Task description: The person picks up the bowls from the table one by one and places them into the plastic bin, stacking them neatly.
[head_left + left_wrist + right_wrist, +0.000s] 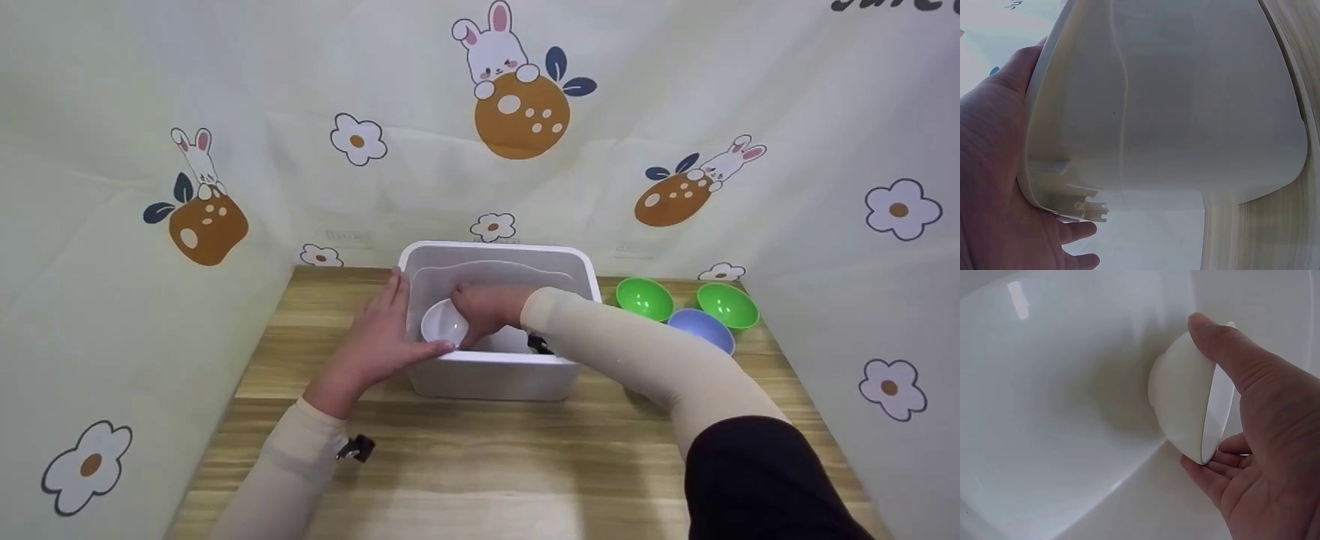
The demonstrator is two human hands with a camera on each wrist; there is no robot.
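Inside the white bin (495,379), my right hand (487,307) pinches a small white bowl (444,325) near the left wall. The right wrist view shows the thumb of this hand (1264,410) over one side of the bowl's rim and the fingers under the other. Tipped on its side, the bowl (1185,396) has its base towards a bin wall. My left hand (379,341) rests on the bin's front left corner, thumb along the front rim and straight fingers along the left side. In the left wrist view the hand (999,163) lies against the bin's edge (1030,140).
To the right of the bin stand two green bowls (645,298) (727,305) and a blue bowl (701,330), partly behind the right sleeve. Printed cloth walls (420,195) enclose the wooden table (450,465) at the back and both sides.
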